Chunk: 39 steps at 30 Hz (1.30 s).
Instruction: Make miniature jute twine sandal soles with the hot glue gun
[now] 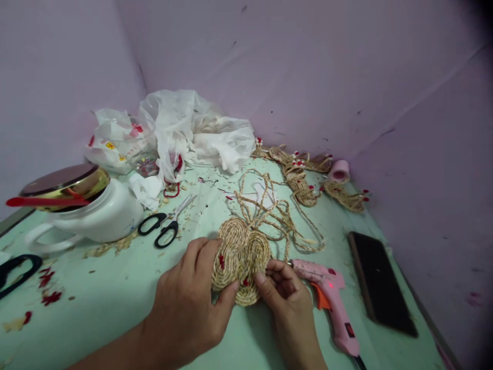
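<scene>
One pale green tabletop [111, 293] spreads beneath the left hand [188, 298] and right hand [288, 308]; crumpled white plastic bags [185, 123] sit well beyond. Beside the right hand lies a pink plastic glue gun [336, 303]. Fingers curled, both hands grip opposite edges of a coiled, braided straw piece [241, 252].

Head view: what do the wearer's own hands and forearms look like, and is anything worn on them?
The left hand and right hand are both ungloved. No ring, bracelet or watch shows on either, though some fingers are partly hidden. The left forearm is bare as far as it shows; the right wrist meets the picture's edge with no cuff in sight.
</scene>
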Available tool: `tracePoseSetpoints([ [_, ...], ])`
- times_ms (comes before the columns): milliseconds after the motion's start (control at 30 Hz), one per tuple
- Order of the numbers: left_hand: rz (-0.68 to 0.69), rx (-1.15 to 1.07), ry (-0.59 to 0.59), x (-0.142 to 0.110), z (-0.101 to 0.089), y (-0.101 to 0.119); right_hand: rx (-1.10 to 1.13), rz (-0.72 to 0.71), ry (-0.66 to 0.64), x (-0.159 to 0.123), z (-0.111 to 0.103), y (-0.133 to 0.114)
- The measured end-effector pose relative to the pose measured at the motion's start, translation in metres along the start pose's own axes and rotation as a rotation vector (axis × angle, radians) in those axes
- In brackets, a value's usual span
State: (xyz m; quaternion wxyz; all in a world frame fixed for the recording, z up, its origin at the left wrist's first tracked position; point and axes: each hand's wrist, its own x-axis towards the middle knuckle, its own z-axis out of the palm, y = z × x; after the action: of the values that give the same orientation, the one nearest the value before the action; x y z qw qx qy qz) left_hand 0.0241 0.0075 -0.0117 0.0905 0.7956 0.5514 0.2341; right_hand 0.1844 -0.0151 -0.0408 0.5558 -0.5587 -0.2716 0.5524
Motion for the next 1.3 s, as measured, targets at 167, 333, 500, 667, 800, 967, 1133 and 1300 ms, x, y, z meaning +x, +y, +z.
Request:
tracePoseSetpoints([
  [167,-0.097,0.023,-0.036,0.005,-0.003,-0.005,0.034,0.011,-0.011,0.000,0.001,0.000],
  [333,-0.291,-0.063,-0.141,0.017,-0.010,-0.011,0.012,-0.007,-0.021,0.000,0.001,-0.002],
  [500,-0.386,-0.173,-0.184,0.023,-0.015,-0.014,0.011,-0.002,-0.034,-0.002,0.001,-0.002],
  [667,-0.395,-0.176,-0.178,0.023,-0.015,-0.016,0.007,-0.011,-0.060,-0.003,0.001,-0.003],
  [800,-0.341,-0.063,-0.172,0.022,-0.013,-0.016,-0.024,-0.046,-0.070,-0.005,0.001,-0.005],
  [967,-0.303,0.178,-0.209,0.024,-0.013,-0.015,-0.110,-0.123,-0.032,-0.005,0.002,-0.007],
  [1133,-0.292,0.182,-0.219,0.024,-0.014,-0.016,-0.135,-0.168,-0.012,-0.006,0.001,-0.007],
  [1300,-0.307,0.120,-0.239,0.023,-0.018,-0.017,-0.111,-0.335,-0.046,-0.008,0.000,-0.003],
])
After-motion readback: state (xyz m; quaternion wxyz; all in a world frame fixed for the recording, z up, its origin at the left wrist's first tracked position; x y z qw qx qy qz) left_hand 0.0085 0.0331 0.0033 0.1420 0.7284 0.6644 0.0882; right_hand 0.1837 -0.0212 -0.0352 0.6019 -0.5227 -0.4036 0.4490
